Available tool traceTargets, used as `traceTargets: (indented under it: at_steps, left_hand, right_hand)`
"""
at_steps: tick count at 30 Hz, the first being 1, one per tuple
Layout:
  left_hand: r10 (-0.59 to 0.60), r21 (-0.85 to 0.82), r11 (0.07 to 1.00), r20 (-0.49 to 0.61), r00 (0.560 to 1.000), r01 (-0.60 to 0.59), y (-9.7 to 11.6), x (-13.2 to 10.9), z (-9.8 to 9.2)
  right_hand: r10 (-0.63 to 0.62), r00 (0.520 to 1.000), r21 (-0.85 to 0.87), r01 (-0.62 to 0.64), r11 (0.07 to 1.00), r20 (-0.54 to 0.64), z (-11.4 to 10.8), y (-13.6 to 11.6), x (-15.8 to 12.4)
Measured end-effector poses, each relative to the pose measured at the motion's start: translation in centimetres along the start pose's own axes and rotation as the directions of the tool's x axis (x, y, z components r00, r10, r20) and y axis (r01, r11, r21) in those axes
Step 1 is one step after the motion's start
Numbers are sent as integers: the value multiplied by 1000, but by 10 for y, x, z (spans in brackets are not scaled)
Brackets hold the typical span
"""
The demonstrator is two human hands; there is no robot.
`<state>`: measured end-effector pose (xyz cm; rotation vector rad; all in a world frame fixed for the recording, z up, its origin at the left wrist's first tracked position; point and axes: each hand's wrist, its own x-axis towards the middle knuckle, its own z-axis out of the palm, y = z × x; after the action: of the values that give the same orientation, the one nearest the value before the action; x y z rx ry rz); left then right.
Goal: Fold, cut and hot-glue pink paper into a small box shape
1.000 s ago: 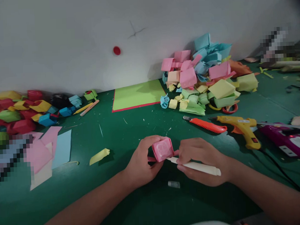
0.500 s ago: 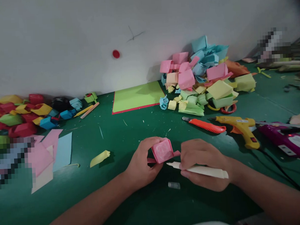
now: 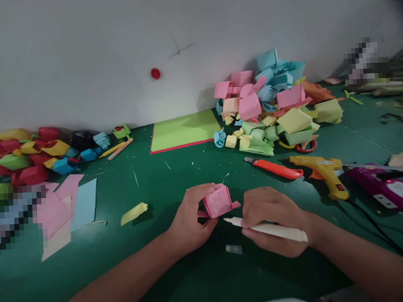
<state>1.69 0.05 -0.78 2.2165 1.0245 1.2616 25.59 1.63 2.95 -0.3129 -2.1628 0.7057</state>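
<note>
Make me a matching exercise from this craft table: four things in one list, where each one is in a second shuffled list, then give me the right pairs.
Things:
1. pink paper box
2. white pen
3. orange utility knife
4. yellow glue gun

Places:
A. held in the right hand
B. lying on the green mat, right of the knife
C. held in the left hand
D. lying on the mat, left of the glue gun

Pairs: 1-C, 2-A, 3-D, 4-B
</note>
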Motion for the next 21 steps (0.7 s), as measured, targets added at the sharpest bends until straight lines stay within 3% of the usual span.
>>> traceTargets:
  at_steps: [8, 21]
  left_hand:
    - [5, 15, 1000, 1, 1000, -5, -4, 0, 1]
    - [-3, -60, 998, -1, 1000, 3, -5, 2, 0]
  right_hand:
    - [31, 998, -90, -26, 996, 60, 1, 3, -1]
    - [25, 1000, -72, -23, 997, 17, -2, 3, 0]
